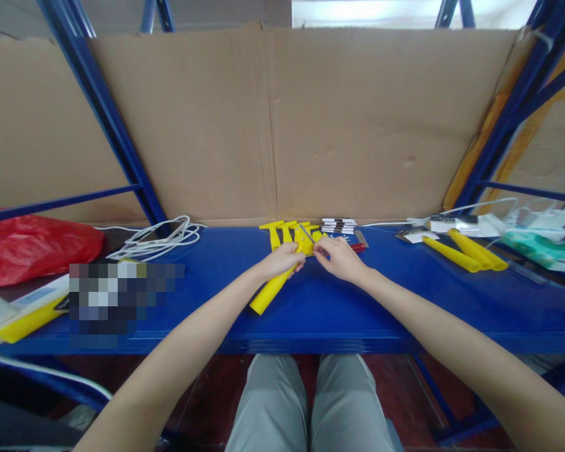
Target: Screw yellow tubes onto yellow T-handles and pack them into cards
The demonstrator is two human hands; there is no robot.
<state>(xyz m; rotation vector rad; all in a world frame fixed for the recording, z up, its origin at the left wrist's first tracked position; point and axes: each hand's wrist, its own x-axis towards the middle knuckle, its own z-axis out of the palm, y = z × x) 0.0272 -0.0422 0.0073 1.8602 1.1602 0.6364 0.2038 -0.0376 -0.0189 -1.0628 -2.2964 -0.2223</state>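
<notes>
My left hand (284, 258) is wrapped around a yellow tapered handle (269, 295), whose wide end slants down toward the table's front edge. At its upper end is a yellow head with a grey metal strip (306, 233). The fingers of my right hand (338, 256) are pinched together beside that head; what they hold, if anything, is too small to make out. Several yellow T-shaped pieces (274, 235) lie just behind my left hand. A red-handled tool (358, 247) lies partly hidden behind my right hand, with a small grey metal piece (361, 238) near it.
A stack of small white-and-black packs (339, 225) stands against the cardboard wall (193, 125). On the blue table (386, 307), yellow tapered tubes (475, 250) and plastic packaging (555, 248) lie right. Left are a coiled white cable (169, 238) and a red plastic bag (37, 245).
</notes>
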